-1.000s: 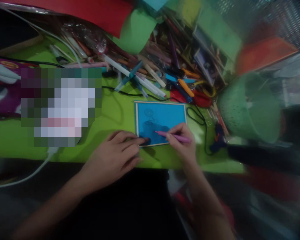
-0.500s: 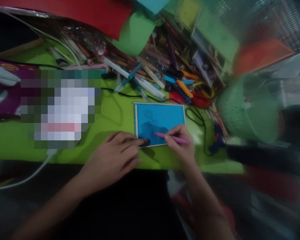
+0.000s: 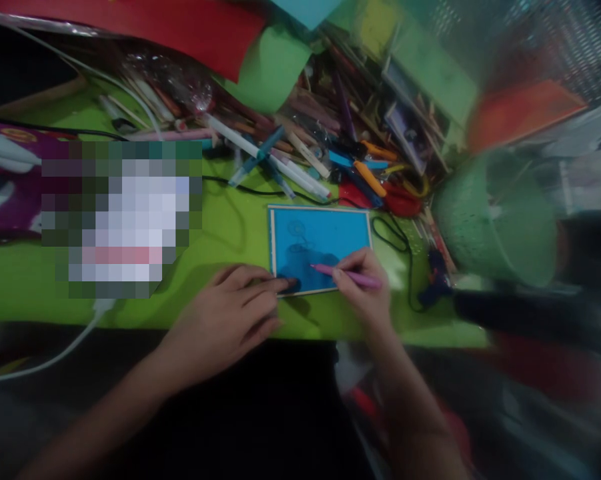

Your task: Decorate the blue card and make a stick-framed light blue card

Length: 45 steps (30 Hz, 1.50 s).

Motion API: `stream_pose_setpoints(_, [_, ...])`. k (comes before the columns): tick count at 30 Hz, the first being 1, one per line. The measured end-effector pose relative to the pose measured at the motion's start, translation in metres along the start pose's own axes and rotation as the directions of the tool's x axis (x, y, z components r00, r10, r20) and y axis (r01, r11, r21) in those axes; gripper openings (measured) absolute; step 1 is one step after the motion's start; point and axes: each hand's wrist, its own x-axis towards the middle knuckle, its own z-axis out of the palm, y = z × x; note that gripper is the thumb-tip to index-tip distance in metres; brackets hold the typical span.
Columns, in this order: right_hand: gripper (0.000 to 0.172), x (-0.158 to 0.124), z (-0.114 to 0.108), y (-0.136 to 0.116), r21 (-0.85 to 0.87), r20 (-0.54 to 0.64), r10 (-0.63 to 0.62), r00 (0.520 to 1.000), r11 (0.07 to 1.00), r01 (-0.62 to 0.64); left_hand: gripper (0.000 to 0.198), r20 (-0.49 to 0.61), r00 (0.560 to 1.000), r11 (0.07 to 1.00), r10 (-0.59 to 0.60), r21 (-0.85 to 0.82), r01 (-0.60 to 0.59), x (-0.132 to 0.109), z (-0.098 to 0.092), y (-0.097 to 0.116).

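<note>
A blue card (image 3: 337,230) with a pale, thin border lies on the green table near its front edge. Faint dark line drawing (image 3: 296,235) shows on its left part. My right hand (image 3: 363,287) is closed around a pink pen (image 3: 357,277), whose tip points left at the middle of the card; whether it touches the surface I cannot tell. My left hand (image 3: 235,303) lies flat with fingers stretched out, the fingertips resting on the card's lower left corner. It holds nothing. A shadow covers the card's lower part.
Behind the card are white markers (image 3: 300,175), scissors with orange handles (image 3: 370,179), and a heap of pencils and sticks. A green basket (image 3: 500,213) stands at the right. A pixelated device with a white cable (image 3: 75,350) lies left on the green tabletop (image 3: 215,240). A black cord (image 3: 393,233) curls beside the card.
The pen and my right hand have shifted very slightly to the right. My left hand and the card stay where they were.
</note>
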Motion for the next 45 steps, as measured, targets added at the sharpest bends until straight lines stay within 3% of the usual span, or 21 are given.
stream_pose_setpoints(5, [0.013,0.0011,0.0004,0.0009,-0.014,-0.042,-0.017,0.999,1.0,0.016,0.021,-0.004,1.0,1.0,0.008,0.004,-0.008,0.0005,-0.0011,0.0004])
stream_pose_setpoints(40, [0.015,0.0011,-0.0018,0.0024,0.032,-0.006,0.01,1.0,0.999,-0.009,0.015,-0.04,0.998,0.998,0.057,0.026,-0.056,0.002,-0.0012,-0.0003])
stream_pose_setpoints(45, [0.015,0.002,-0.0019,0.003,0.07,-0.004,0.019,1.0,0.997,-0.019,0.016,-0.019,1.0,1.0,0.019,-0.007,-0.02,0.0018,-0.0019,0.0004])
